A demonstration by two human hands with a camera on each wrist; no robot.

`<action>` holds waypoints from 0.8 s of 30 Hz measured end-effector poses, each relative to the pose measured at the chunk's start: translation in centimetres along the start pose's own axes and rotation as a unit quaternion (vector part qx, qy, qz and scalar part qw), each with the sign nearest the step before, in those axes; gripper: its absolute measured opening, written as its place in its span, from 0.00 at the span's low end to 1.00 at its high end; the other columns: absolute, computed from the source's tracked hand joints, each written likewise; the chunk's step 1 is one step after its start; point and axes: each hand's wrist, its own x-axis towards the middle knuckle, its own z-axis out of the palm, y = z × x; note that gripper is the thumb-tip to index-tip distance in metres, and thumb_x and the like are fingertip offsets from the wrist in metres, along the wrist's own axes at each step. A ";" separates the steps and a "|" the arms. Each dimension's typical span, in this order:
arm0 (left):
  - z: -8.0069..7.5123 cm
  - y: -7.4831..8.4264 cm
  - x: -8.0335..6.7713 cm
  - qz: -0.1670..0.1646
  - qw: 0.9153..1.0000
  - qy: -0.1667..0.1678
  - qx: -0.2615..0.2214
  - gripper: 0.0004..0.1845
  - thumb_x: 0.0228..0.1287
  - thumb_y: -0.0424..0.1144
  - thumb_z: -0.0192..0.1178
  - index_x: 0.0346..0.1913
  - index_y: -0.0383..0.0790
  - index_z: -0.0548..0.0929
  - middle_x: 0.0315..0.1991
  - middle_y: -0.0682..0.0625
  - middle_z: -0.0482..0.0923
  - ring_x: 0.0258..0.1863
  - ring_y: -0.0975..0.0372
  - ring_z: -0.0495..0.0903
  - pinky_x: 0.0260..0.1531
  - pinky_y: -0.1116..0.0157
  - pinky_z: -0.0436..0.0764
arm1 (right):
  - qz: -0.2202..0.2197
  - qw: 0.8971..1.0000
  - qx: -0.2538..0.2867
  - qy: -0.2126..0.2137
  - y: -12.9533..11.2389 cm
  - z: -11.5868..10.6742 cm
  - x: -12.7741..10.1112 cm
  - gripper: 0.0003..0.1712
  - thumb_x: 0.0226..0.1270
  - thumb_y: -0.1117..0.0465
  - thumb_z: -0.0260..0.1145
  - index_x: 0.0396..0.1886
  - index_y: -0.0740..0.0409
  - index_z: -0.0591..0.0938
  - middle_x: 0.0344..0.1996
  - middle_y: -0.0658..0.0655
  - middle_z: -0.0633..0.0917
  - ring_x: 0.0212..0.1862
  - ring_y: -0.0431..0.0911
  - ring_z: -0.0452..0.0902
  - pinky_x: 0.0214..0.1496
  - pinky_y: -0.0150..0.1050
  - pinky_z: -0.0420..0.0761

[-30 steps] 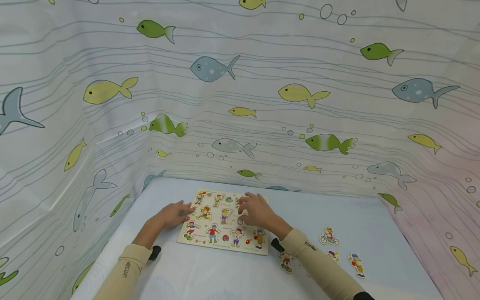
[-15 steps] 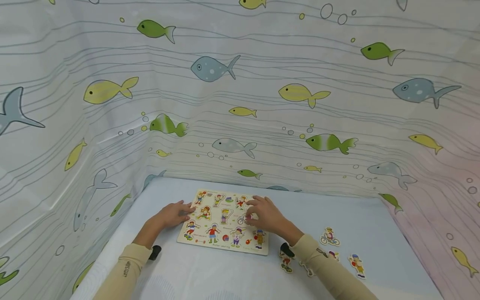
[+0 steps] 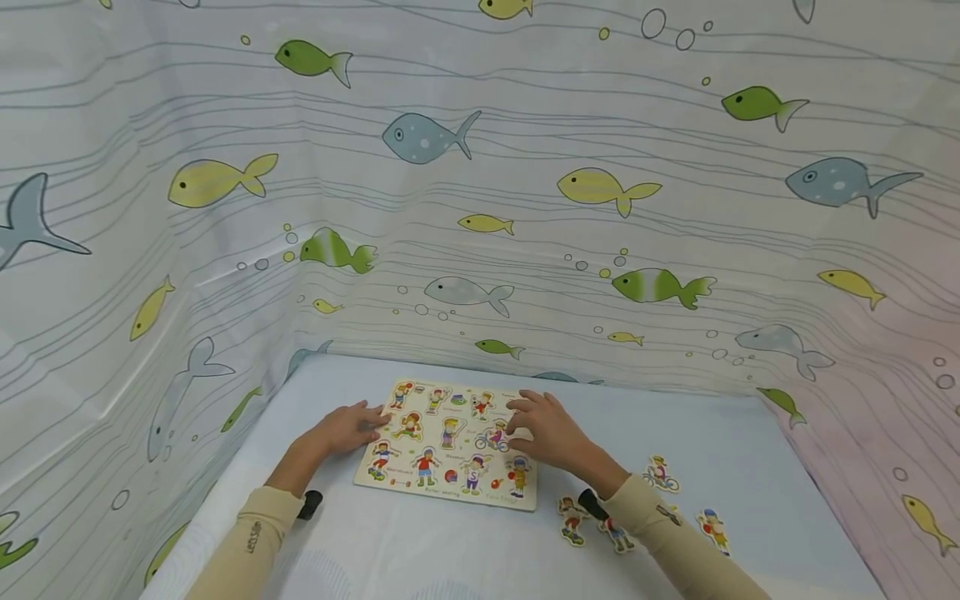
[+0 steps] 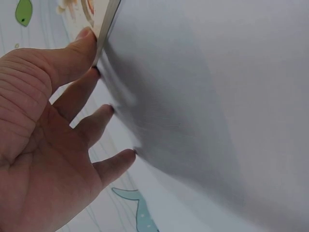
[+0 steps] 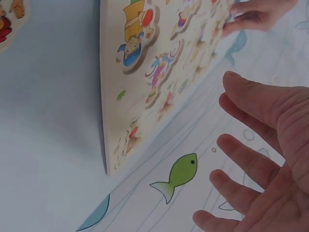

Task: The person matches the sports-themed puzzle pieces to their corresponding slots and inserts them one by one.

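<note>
Since the earlier frame our right hand (image 3: pixel 551 432) slid right off the bike piece (image 3: pixel 492 437) w/ fingers loose & empty, left hand (image 3: pixel 347 427) flat steadying the puzzle board (image 3: pixel 450 443) on the table (image 3: pixel 420 542); next we judged fetching a loose piece (image 3: pixel 572 518).

Puzzle board (image 3: pixel 448 446) on table (image 3: pixel 420 550), between hands; loose pieces (image 3: pixel 660 473) lying right of board.

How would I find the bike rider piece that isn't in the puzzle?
Start at the wooden puzzle board on the pale blue table. Go to its right, past the right hand, where loose pieces lie on the cloth. The cyclist piece is the farthest back of these and the only one with bicycle wheels; the others are standing figures.
</note>
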 end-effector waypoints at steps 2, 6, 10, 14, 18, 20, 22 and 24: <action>0.0 0.0 -0.1 0.000 1.000 0.000 -0.002 0.23 0.67 0.40 0.63 0.64 0.41 0.78 0.70 0.41 0.67 0.71 0.36 0.55 0.65 0.35 0.56 | 0.001 1.000 0.001 0.001 0.2 -0.1 -0.3 0.06 0.59 0.55 0.76 0.36 0.47 0.89 0.59 0.56 0.81 0.70 0.59 0.63 0.68 0.69 0.58; -0.1 0.1 -0.1 0.006 1.000 0.001 0.000 0.23 0.68 0.40 0.62 0.64 0.40 0.78 0.69 0.41 0.67 0.71 0.36 0.56 0.65 0.35 0.57 | 0.000 1.000 0.000 0.007 0.7 -0.2 -1.0 0.06 0.58 0.55 0.76 0.35 0.48 0.89 0.59 0.57 0.80 0.70 0.60 0.63 0.67 0.70 0.58; -0.1 -0.1 -0.1 0.005 1.000 0.002 -0.004 0.23 0.68 0.40 0.62 0.64 0.40 0.78 0.70 0.41 0.66 0.71 0.36 0.55 0.66 0.36 0.56 | -0.002 1.000 -0.004 0.013 1.2 -0.5 -1.8 0.07 0.58 0.55 0.76 0.35 0.48 0.89 0.59 0.56 0.80 0.69 0.60 0.64 0.67 0.69 0.59; 0.0 -0.3 0.0 0.002 1.000 0.003 -0.004 0.23 0.68 0.40 0.62 0.65 0.40 0.78 0.70 0.41 0.66 0.71 0.37 0.55 0.66 0.36 0.56 | 0.001 1.000 0.003 0.023 1.7 -0.9 -2.6 0.06 0.57 0.56 0.77 0.35 0.48 0.89 0.58 0.57 0.81 0.69 0.61 0.64 0.66 0.70 0.59; 0.2 -0.6 0.2 0.002 1.000 0.003 -0.003 0.23 0.68 0.41 0.62 0.65 0.41 0.78 0.70 0.42 0.67 0.71 0.37 0.55 0.66 0.36 0.56 | 0.016 1.000 0.005 0.021 2.2 -1.1 -3.2 0.06 0.57 0.56 0.77 0.35 0.48 0.89 0.58 0.58 0.81 0.69 0.62 0.63 0.66 0.70 0.59; 0.2 -0.7 0.2 0.005 1.000 0.002 -0.001 0.23 0.68 0.41 0.63 0.64 0.41 0.78 0.70 0.42 0.67 0.71 0.37 0.55 0.66 0.36 0.57 | 0.026 0.999 0.003 0.019 2.5 -1.1 -3.6 0.06 0.57 0.56 0.77 0.35 0.48 0.89 0.58 0.58 0.81 0.70 0.61 0.63 0.67 0.69 0.59; 0.2 -0.7 0.2 0.007 1.000 0.003 -0.004 0.23 0.67 0.41 0.63 0.64 0.41 0.78 0.70 0.42 0.67 0.71 0.36 0.55 0.65 0.36 0.57 | 0.034 0.999 0.001 0.020 2.8 -1.1 -4.0 0.07 0.57 0.55 0.77 0.35 0.48 0.89 0.58 0.57 0.81 0.70 0.61 0.63 0.67 0.68 0.59; 0.2 -0.6 0.2 0.008 1.000 0.003 -0.006 0.23 0.67 0.41 0.63 0.64 0.41 0.78 0.70 0.42 0.67 0.71 0.36 0.55 0.65 0.36 0.57 | 0.039 0.999 0.002 0.024 3.1 -1.3 -4.3 0.07 0.57 0.55 0.77 0.35 0.48 0.89 0.58 0.57 0.81 0.70 0.60 0.64 0.68 0.67 0.60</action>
